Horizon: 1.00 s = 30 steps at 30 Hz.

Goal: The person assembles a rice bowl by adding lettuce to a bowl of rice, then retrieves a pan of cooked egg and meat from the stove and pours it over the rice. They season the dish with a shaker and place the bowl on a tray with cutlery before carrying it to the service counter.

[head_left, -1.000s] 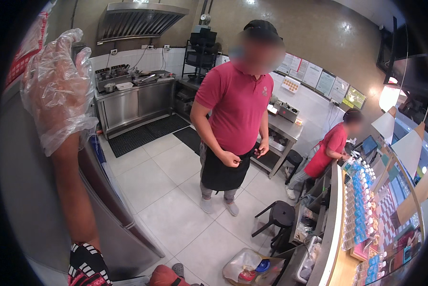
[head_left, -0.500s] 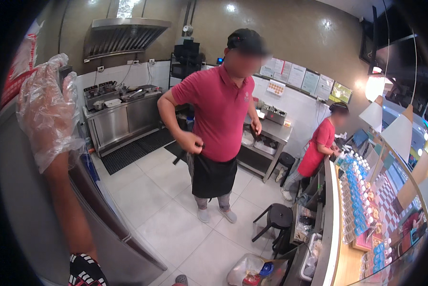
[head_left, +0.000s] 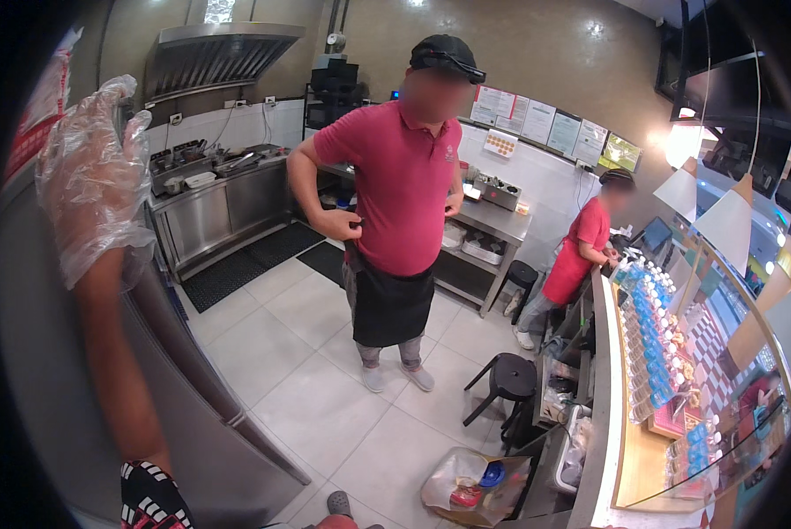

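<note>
My left hand [head_left: 91, 181], in a clear, loose plastic glove, is raised at the far left with its back toward me. Its fingers stretch upward and the thumb stands apart; I see nothing held in it. It lies over the upper part of a large grey panel [head_left: 56, 379], like the side of a tall appliance, though contact is hard to make out. Just behind the fingers is a red-and-white printed package [head_left: 36, 132]. A black, white and red patterned sleeve [head_left: 153, 495] covers my lower forearm. My right hand is out of the picture.
A co-worker [head_left: 404, 203] stands ahead, hands at the waist. Another person [head_left: 581, 247] works at the counter [head_left: 629, 472] on the right, which carries rows of bottles. A black stool [head_left: 510, 377] and an open bag [head_left: 444, 472] stand on the floor. Steel benches [head_left: 219, 212] line the back.
The co-worker ahead has brought both hands in to the waist; one earlier held a dark object out at the side. My left hand stays raised at the panel, and my view has shifted slightly.
</note>
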Tool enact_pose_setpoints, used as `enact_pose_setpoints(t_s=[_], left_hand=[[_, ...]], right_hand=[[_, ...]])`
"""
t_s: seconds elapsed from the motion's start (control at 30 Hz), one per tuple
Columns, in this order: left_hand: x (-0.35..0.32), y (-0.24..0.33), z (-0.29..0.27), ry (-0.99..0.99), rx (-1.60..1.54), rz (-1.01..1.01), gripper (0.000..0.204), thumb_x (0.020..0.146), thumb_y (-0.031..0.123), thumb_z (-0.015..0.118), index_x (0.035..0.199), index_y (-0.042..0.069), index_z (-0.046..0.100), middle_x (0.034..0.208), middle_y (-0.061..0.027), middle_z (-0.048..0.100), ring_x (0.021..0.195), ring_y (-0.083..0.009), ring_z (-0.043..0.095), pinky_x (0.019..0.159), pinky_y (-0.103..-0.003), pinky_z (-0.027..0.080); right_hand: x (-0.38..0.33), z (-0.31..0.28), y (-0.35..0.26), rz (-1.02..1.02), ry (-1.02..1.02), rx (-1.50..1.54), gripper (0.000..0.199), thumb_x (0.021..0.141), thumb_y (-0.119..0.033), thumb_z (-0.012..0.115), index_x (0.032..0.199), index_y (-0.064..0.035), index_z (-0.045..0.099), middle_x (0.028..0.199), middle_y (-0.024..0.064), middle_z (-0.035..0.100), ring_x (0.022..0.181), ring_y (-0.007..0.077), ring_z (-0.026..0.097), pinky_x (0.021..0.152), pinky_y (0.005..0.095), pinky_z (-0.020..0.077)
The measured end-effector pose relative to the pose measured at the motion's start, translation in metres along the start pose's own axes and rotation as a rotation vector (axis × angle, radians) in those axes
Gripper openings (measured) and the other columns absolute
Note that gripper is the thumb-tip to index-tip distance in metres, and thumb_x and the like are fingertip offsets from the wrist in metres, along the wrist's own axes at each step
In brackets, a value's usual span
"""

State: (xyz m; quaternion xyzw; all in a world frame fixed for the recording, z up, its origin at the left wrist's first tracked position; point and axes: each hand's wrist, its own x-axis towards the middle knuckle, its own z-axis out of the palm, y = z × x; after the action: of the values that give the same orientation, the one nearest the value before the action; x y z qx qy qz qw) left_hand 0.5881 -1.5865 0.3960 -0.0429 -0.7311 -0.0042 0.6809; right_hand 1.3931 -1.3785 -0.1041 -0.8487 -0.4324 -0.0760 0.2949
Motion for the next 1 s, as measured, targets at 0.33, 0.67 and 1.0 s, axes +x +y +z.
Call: enact_pose_setpoints(t_s=[0.33,0.67,1.0], left_hand=[[0.002,-0.003,-0.011,0.029,-0.112,0.078,0.038,0.093,0.036,0.064,0.129,0.023,0.06,0.13,-0.0009,0.064,0.122,-0.0256,0.058,0.107,-0.046,0.042],[0.001,-0.004,-0.013,0.037,-0.212,0.072,0.037,0.091,0.031,0.068,0.126,0.023,0.061,0.127,-0.0018,0.065,0.12,-0.0255,0.06,0.105,-0.044,0.044],[0.006,0.002,-0.015,0.011,-0.177,-0.024,0.038,0.092,0.035,0.067,0.128,0.026,0.061,0.122,-0.0053,0.068,0.114,-0.03,0.064,0.1,-0.044,0.048]], right_hand=[[0.002,0.001,0.012,0.037,-0.029,-0.002,0.04,0.088,-0.029,0.057,0.11,0.0035,0.064,0.105,0.0291,0.066,0.096,0.0476,0.062,0.087,0.0517,0.0481],[-0.005,-0.008,0.004,-0.015,0.016,-0.009,0.038,0.088,-0.027,0.056,0.108,0.0036,0.064,0.103,0.0291,0.067,0.094,0.0477,0.062,0.086,0.052,0.048],[-0.047,-0.044,-0.045,-0.402,-0.049,0.009,0.033,0.09,-0.027,0.058,0.105,0.0003,0.066,0.098,0.0272,0.066,0.09,0.0448,0.063,0.081,0.051,0.0491]])
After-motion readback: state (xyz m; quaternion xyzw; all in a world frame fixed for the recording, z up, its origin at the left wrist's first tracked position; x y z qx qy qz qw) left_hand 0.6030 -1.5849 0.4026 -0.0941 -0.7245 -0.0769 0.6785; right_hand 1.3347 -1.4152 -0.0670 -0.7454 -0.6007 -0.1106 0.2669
